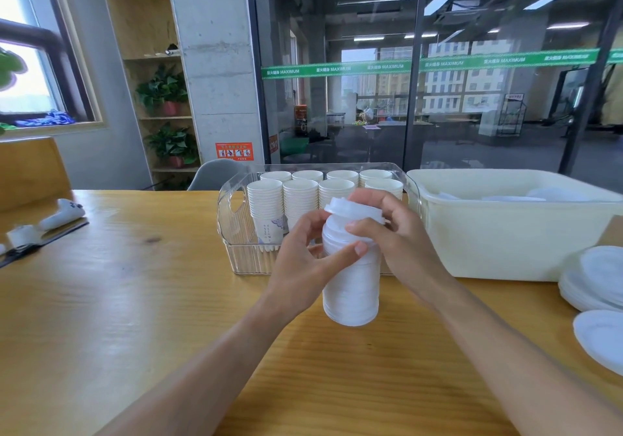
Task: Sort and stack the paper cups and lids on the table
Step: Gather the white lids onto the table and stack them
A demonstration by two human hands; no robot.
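Note:
A tall stack of white plastic lids [350, 287] is held above the wooden table [135, 300] in the middle of the view. My left hand [303, 260] grips the stack's upper side, thumb across its front. My right hand [394, 233] pinches the top lid [350, 208], which sits tilted on the stack. Behind them a clear bin [232, 230] holds several stacks of white paper cups [266, 199]. More loose white lids [596, 280] lie piled at the table's right edge.
A cream plastic tub [505, 233] with lids inside stands at the back right, next to the clear bin. A white controller [64, 213] and a dark clipboard lie at the far left. A grey chair [215, 172] is behind the table.

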